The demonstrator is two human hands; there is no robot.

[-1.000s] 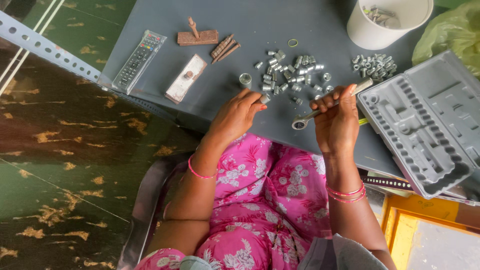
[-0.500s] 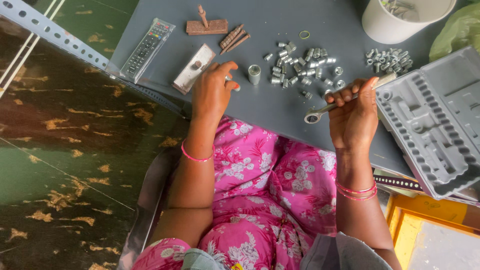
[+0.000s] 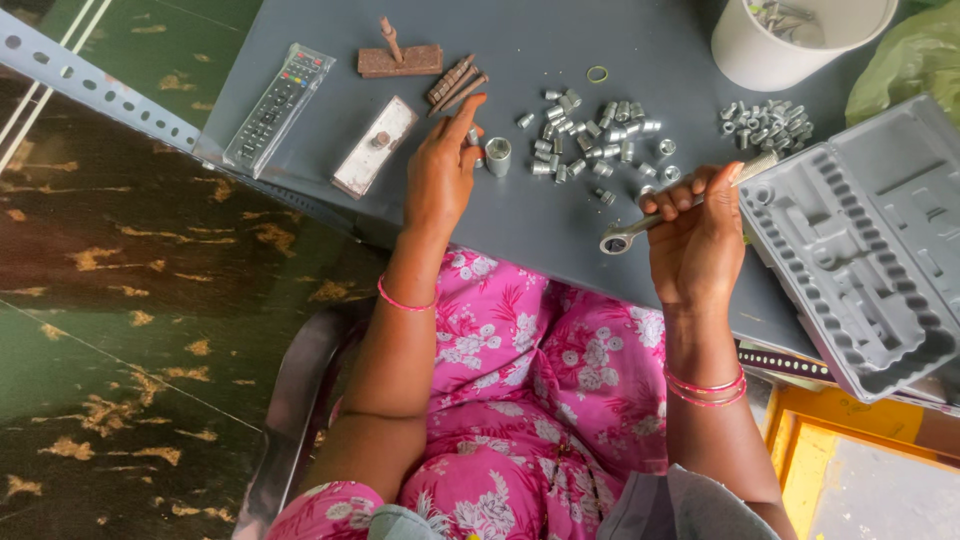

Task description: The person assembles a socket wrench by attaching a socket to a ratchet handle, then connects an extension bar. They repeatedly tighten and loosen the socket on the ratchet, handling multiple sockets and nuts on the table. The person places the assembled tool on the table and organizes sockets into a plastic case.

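Right hand (image 3: 695,240) fisted around a ring spanner (image 3: 680,205) over the counter's (image 3: 560,235) near edge. Left hand (image 3: 445,175) fingers together, reaching by a steel socket (image 3: 498,156), touch unclear. Loose sockets pile (image 3: 595,140) mid-counter; grey tool tray (image 3: 860,240) at right edge.

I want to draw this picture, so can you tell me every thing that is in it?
table: one, grey-blue, middle
remote control: one, grey, table's left edge
metal plate: one, silvery, beside the remote
rusty block with peg: one, brown, top
rusty bolts: a few, brown, by the block
small metal parts: many, silver, two heaps
ring: one, yellowish, top
tub: one, white, top right
moulded tray: one, grey, right
wrench: one, silver, in right hand
left hand: on table, fingers near bolts
right hand: gripping wrench
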